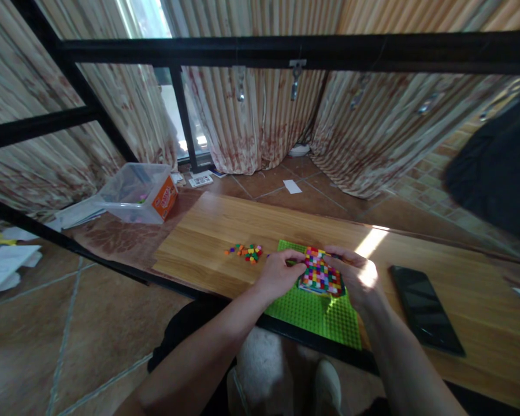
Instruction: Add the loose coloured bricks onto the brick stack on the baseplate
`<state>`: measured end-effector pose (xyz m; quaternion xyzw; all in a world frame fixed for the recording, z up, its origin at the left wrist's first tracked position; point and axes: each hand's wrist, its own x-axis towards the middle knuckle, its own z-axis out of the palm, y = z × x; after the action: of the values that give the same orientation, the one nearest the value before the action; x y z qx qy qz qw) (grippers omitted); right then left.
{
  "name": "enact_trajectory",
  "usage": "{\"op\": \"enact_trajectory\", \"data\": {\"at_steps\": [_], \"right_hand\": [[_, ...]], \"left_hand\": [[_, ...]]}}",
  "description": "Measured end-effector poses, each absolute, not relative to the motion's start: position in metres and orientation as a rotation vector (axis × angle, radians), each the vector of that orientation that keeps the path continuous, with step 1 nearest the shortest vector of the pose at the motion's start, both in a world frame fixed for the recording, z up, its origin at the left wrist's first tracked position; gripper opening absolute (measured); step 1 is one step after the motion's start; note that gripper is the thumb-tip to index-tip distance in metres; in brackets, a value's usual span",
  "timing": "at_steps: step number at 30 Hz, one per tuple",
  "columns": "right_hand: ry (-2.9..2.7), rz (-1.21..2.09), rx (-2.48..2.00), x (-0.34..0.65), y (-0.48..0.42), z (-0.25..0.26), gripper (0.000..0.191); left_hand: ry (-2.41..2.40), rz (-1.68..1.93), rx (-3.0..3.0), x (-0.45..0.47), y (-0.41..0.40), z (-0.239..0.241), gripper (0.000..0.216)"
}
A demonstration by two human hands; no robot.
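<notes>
A multicoloured block of small building bricks (320, 271) is over the green studded baseplate (312, 315) on the wooden tabletop. My left hand (281, 270) grips the block's left edge, with its thumb and index finger at the side. On the opposite side, my right hand (359, 277) closes around the right edge, its fingertips at the far corner. The underside of the block is hidden, so I cannot tell whether it touches the baseplate. Loose coloured bricks (249, 253) lie in a small pile left of the baseplate.
A black tablet or large phone (427, 309) lies on the table (208, 225) to the right. A clear plastic bin (134, 193) with an orange label stands beyond the table's left end. Black metal bars (260, 52) and striped curtains (260, 121) are beyond the table.
</notes>
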<state>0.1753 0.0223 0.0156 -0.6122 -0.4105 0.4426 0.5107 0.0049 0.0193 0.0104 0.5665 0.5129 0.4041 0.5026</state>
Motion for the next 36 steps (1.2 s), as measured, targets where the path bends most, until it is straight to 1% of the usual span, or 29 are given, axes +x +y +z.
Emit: {"op": "enact_trajectory", "data": {"at_steps": [5, 17, 20, 25, 28, 33, 36], "right_hand": [[-0.888, 1.143, -1.449, 0.175, 0.023, 0.015, 0.041], [-0.833, 1.145, -1.449, 0.177, 0.029, 0.009, 0.039], [-0.850, 1.137, -1.454, 0.178, 0.030, 0.008, 0.038], [-0.807, 1.156, -1.421, 0.177, 0.026, 0.006, 0.039], [-0.823, 1.154, -1.415, 0.179, 0.024, 0.006, 0.043], [-0.908, 1.011, -1.468, 0.187, 0.022, 0.011, 0.044], [-0.904, 0.990, -1.465, 0.188, 0.021, 0.015, 0.043]], "left_hand": [[1.233, 0.984, 1.381, 0.006, 0.019, 0.008, 0.021], [1.310, 0.926, 1.433, 0.008, 0.017, 0.010, 0.022], [1.379, 0.840, 1.576, 0.002, 0.020, 0.016, 0.023], [1.754, 0.683, 1.912, -0.028, 0.030, 0.029, 0.029], [1.892, 0.538, 1.995, -0.046, 0.036, 0.030, 0.032], [1.883, 0.410, 2.084, -0.052, 0.033, 0.027, 0.027], [1.866, 0.321, 2.141, -0.045, 0.030, 0.025, 0.025]]}}
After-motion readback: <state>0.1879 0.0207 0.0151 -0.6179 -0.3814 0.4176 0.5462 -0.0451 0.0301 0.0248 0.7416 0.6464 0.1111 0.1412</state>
